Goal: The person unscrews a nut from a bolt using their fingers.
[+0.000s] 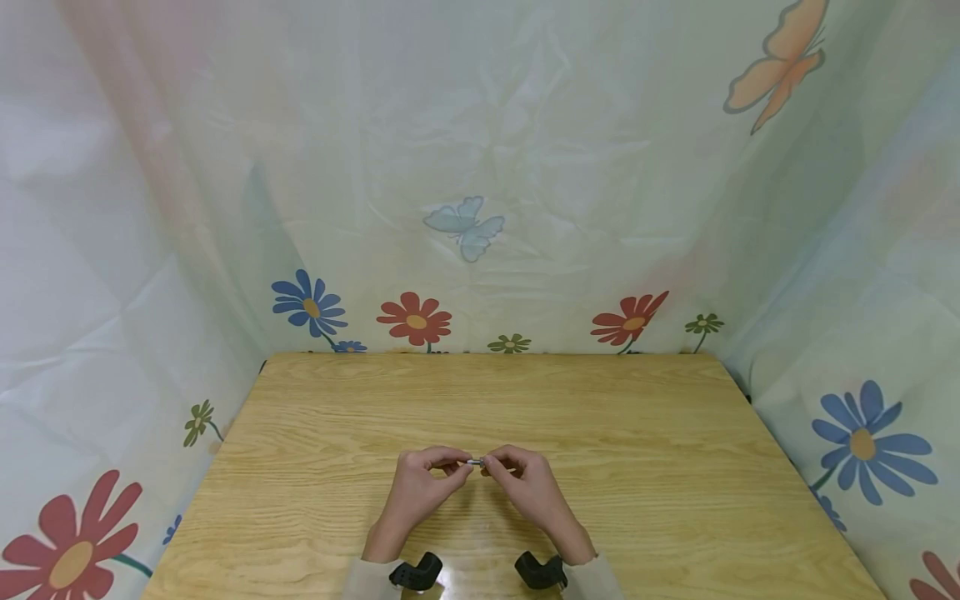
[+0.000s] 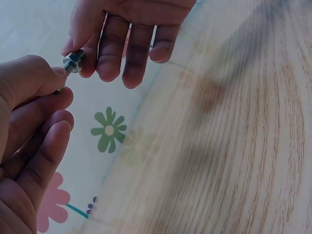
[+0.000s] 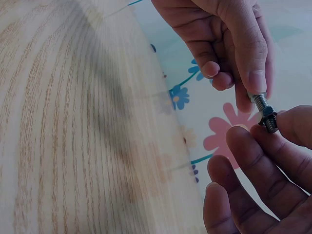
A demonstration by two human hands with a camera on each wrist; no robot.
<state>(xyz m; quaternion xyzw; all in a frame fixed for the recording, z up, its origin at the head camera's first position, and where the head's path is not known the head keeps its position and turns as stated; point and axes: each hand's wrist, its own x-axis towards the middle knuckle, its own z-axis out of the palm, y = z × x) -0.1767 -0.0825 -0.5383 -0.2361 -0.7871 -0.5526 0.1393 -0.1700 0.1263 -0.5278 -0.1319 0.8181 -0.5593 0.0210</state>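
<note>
Over the wooden table (image 1: 360,400), a threaded metal bolt (image 3: 260,101) is pinched at one end by the left hand (image 1: 423,486), while its other end, where a nut (image 3: 267,113) is carried, is pinched by the right hand (image 1: 530,484), its spare fingers half extended.

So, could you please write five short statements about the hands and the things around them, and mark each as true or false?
1. The left hand pinches a small metal bolt above the wooden table. True.
2. The nut lies loose on the tabletop. False: the nut sits on the bolt's thread.
3. The right hand has its thumb and a finger at the nut. True.
4. The person wears red gloves. False: both hands are bare.
5. The cloth behind the table has no pattern. False: the cloth shows flowers and butterflies.
</note>
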